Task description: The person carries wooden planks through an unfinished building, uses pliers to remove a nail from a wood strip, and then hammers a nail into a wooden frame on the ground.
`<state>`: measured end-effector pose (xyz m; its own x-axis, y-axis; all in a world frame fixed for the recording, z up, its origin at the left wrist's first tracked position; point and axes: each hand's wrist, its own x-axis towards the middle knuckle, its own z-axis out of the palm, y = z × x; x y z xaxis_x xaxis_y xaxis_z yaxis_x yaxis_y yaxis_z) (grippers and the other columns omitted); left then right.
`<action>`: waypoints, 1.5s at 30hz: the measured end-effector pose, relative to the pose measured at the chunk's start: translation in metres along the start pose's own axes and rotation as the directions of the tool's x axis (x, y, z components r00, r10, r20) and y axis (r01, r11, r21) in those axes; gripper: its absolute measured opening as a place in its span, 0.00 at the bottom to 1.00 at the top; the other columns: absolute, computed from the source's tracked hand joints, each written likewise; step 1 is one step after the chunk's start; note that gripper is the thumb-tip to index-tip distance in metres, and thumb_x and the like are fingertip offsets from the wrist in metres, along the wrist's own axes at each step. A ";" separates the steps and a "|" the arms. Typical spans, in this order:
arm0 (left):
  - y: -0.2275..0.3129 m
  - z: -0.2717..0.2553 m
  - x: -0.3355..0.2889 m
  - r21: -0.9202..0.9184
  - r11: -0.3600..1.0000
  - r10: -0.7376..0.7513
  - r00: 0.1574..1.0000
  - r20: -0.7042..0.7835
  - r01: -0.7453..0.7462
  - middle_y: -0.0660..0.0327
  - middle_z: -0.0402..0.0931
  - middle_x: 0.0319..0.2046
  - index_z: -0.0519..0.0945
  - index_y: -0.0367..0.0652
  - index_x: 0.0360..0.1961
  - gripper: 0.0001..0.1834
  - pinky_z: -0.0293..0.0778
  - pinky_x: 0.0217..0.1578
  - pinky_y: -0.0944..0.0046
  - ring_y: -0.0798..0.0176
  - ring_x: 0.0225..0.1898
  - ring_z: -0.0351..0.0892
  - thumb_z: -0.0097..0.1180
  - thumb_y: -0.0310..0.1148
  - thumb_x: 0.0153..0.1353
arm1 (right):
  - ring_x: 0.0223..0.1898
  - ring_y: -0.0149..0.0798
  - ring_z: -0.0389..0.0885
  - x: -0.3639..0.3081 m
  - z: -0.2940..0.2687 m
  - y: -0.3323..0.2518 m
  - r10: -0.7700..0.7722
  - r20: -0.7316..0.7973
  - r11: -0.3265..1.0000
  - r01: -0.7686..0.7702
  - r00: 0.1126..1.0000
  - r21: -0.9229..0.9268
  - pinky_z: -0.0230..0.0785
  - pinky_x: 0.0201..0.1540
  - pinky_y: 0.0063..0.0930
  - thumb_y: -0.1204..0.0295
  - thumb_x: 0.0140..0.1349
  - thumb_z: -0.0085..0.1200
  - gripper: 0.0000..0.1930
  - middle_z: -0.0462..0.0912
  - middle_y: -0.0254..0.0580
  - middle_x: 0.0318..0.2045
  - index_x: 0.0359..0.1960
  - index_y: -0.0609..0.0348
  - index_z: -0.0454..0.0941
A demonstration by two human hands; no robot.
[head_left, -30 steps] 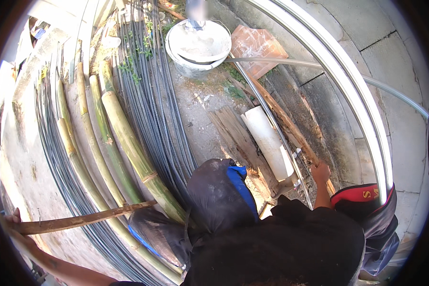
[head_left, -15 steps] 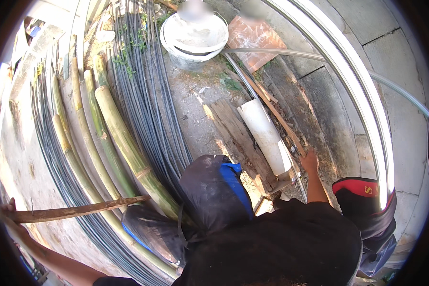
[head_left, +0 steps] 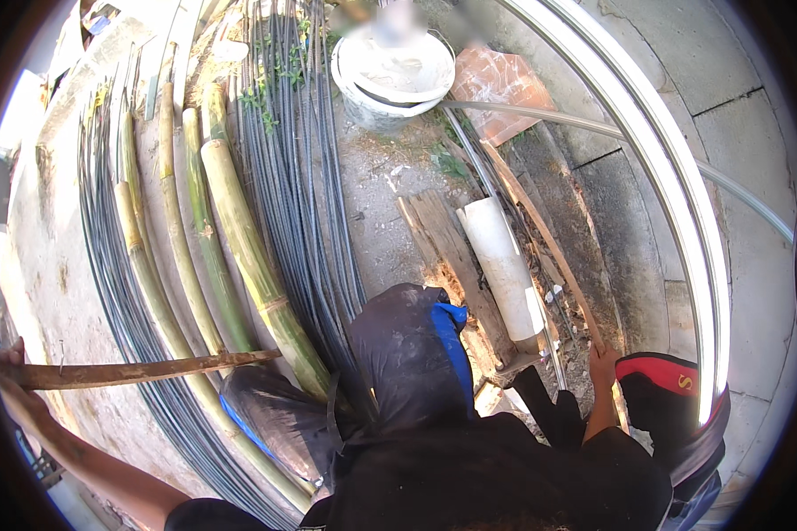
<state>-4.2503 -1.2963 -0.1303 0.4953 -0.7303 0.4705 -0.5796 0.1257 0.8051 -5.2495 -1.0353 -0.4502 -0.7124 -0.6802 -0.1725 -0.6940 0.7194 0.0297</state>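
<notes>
Nearest of all, dark clothing [head_left: 469,478] fills the lower middle of the view, with a black hood-like cloth [head_left: 398,354] edged in blue rising from it; a black plastic bag [head_left: 270,416] lies just to its left against the poles. At the far left edge the left hand [head_left: 11,367] is closed around the end of a rough wooden stick [head_left: 142,370], which runs level toward the right and crosses over the poles and rods; at the lower right the right hand [head_left: 604,358] reaches down to the lower end of a thin wooden slat [head_left: 540,232], its fingers curled at the slat, though how firm the hold is I cannot tell; a red and black shoe [head_left: 660,389] sits just beside that hand. Further out, several green bamboo poles [head_left: 243,239] lie side by side, running away from the person; bundles of thin dark metal rods [head_left: 305,186] lie on both sides of them. To the right of the rods, weathered planks [head_left: 443,257] rest on the dirt with a white pipe [head_left: 500,261] lying on them; the slat leans beside the pipe. Farthest off, a white bucket [head_left: 390,80] stands on the ground, a reddish brick [head_left: 505,84] just to its right; a long pale curved frame [head_left: 673,186] sweeps down the right side over concrete slabs [head_left: 753,124].
</notes>
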 end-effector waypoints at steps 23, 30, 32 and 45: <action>0.140 0.046 -0.124 0.070 0.909 -0.352 0.846 -0.401 0.411 0.59 0.73 0.12 0.76 0.35 0.16 0.38 0.69 0.22 0.68 0.68 0.18 0.75 0.38 0.56 0.74 | 0.34 0.32 0.72 -0.153 -0.309 -0.540 -0.818 -0.086 0.290 0.537 0.569 0.792 0.67 0.42 0.32 0.60 0.69 0.54 0.21 0.79 0.43 0.30 0.48 0.70 0.74; 0.164 -0.040 -0.211 -0.020 0.788 -0.520 0.647 -0.558 0.616 0.48 0.83 0.33 0.79 0.33 0.28 0.35 0.78 0.39 0.62 0.61 0.37 0.82 0.38 0.56 0.74 | 0.31 0.30 0.69 -0.200 -0.449 -0.562 -0.864 -0.156 0.164 0.559 0.479 0.813 0.64 0.37 0.26 0.62 0.70 0.52 0.19 0.75 0.39 0.29 0.46 0.71 0.74; 0.193 -0.059 -0.232 -0.325 0.550 -0.789 0.352 -0.503 0.769 0.49 0.80 0.44 0.77 0.34 0.41 0.33 0.80 0.45 0.53 0.58 0.44 0.80 0.39 0.59 0.72 | 0.27 0.24 0.65 -0.210 -0.489 -0.563 -0.874 -0.121 0.124 0.458 0.470 0.880 0.58 0.31 0.21 0.64 0.71 0.51 0.16 0.71 0.32 0.25 0.45 0.68 0.74; 0.376 -0.166 -0.303 -0.563 0.711 -0.595 -0.067 -0.801 0.421 0.46 0.73 0.54 0.66 0.33 0.57 0.38 0.81 0.52 0.45 0.48 0.59 0.72 0.30 0.61 0.72 | 0.29 0.34 0.75 -0.264 -0.737 -0.568 -0.918 -0.381 -0.272 0.527 0.109 0.805 0.72 0.35 0.27 0.47 0.69 0.48 0.32 0.76 0.41 0.28 0.46 0.74 0.74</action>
<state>-4.5112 -0.9168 0.0902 0.8300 0.5121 -0.2210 0.1608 0.1597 0.9740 -4.7436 -1.3679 0.3045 0.5200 -0.7883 0.3289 -0.1031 -0.4402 -0.8920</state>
